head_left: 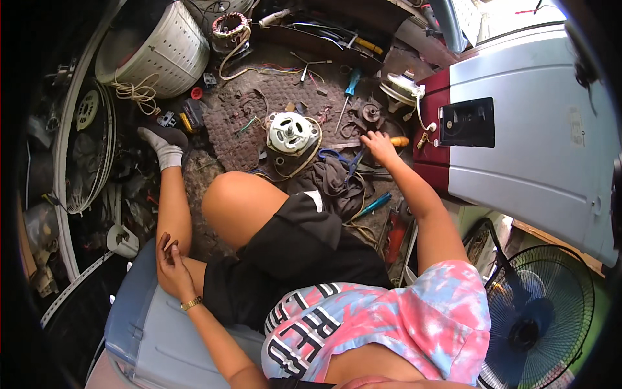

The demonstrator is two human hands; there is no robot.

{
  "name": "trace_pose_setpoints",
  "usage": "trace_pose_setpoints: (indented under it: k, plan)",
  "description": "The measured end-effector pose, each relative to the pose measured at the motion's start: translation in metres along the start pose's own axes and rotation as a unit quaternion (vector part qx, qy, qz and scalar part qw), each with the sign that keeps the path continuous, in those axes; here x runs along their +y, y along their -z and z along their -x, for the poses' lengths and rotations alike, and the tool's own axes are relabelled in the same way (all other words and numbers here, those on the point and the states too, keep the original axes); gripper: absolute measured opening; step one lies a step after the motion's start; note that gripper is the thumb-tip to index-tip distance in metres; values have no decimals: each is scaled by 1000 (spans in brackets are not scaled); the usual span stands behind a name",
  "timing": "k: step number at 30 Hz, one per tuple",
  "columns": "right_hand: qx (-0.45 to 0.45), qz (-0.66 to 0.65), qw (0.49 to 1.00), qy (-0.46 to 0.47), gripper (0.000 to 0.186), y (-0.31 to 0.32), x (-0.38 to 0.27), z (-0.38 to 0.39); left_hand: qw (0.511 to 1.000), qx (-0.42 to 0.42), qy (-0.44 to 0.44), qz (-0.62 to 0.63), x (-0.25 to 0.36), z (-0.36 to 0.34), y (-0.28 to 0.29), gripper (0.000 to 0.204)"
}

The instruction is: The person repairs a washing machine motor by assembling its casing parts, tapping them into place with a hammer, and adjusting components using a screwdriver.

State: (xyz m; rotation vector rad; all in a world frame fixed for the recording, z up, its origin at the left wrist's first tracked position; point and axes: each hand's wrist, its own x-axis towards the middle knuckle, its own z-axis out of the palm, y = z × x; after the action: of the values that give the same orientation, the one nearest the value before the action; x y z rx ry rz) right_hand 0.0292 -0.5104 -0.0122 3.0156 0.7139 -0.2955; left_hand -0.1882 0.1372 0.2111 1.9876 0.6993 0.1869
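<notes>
My right hand (379, 146) reaches down to the floor at the right, its fingers stretched and slightly apart beside the yellow handle (399, 141) of a tool and below a dark round metal part (370, 113). Just left of it lie scissors with blue handles (335, 155). An electric motor (291, 133) with a pale top cover and slots sits upright on the mat, untouched. My left hand (175, 271) rests against my bent leg, fingers loosely apart and smudged dark, holding nothing visible.
A screwdriver with a teal handle (352, 82) lies beyond the motor. Dark rags (334, 178) bunch near my knee. A perforated white drum (162, 55) and a copper-wound stator (230, 26) stand at the back left. A pale machine cabinet (518, 136) and a fan (525, 330) flank my right.
</notes>
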Motion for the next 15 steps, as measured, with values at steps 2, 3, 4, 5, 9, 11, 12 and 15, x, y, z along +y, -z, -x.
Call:
trace_pose_setpoints:
  k: [2, 3, 4, 5, 9, 11, 12, 15]
  plan:
    - [-8, -69, 997, 15, 38, 3, -4, -6, 997, -12, -11, -76, 12, -3, 6, 37]
    - [18, -90, 995, 26, 34, 12, -16, -21, 997, -5, -10, -80, 13, -2, 11, 37]
    - [56, -92, 993, 47, 28, 21, -31, -39, 997, 11, -16, -68, 14, -1, 18, 37]
    - [90, -76, 990, 81, 25, 35, -46, -62, 998, 30, -20, -60, 15, 5, 29, 36]
    - [105, -25, 988, 112, 19, 46, -29, -130, 998, 38, -15, -39, 21, 7, 17, 36]
    - [27, -9, 996, 84, 22, 36, -5, -147, 997, 20, -26, -65, 20, 4, 5, 36]
    - [-14, 10, 997, 76, 21, 33, -1, -157, 997, 25, -26, -66, 18, 5, 8, 36]
    - [-45, -13, 995, 89, 19, 27, -2, -183, 997, 25, -27, -64, 12, 14, 20, 36]
